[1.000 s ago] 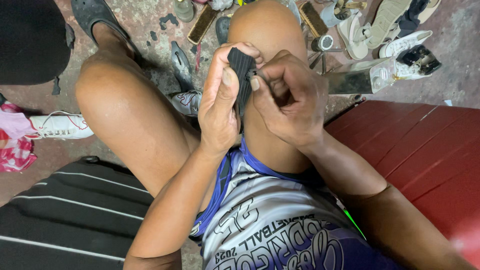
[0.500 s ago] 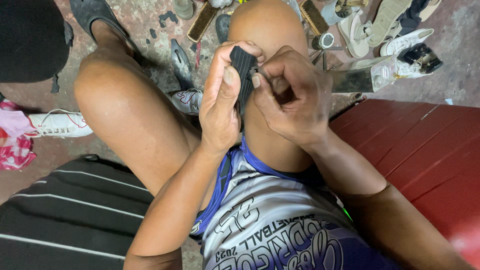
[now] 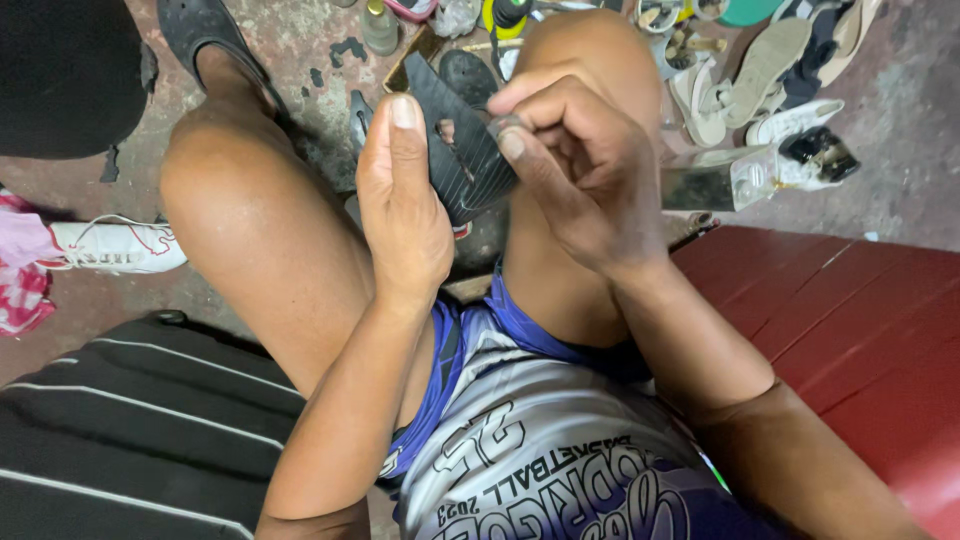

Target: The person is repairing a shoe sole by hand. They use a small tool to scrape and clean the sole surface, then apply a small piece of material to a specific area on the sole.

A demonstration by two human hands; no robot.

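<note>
A black ribbed rubber piece [image 3: 455,150], shaped like part of a shoe sole, is held up between my knees. My left hand [image 3: 402,205] grips its left edge with the thumb pointing up along it. My right hand [image 3: 580,165] pinches its right edge, fingers curled; whether a small tool is in those fingers I cannot tell. Both hands sit in front of my bare knees, above my blue and grey shorts [image 3: 520,450].
Loose shoes and soles [image 3: 760,85] lie on the concrete floor at the upper right. A white sneaker [image 3: 115,245] lies at left, a black sandal [image 3: 200,30] is on my foot. A red bench [image 3: 860,330] is at right, a black striped bag [image 3: 130,420] at lower left.
The rubber piece has turned from edge-on to showing its broad ribbed face. My left thumb has straightened upward. The camera has come closer and shifted slightly.
</note>
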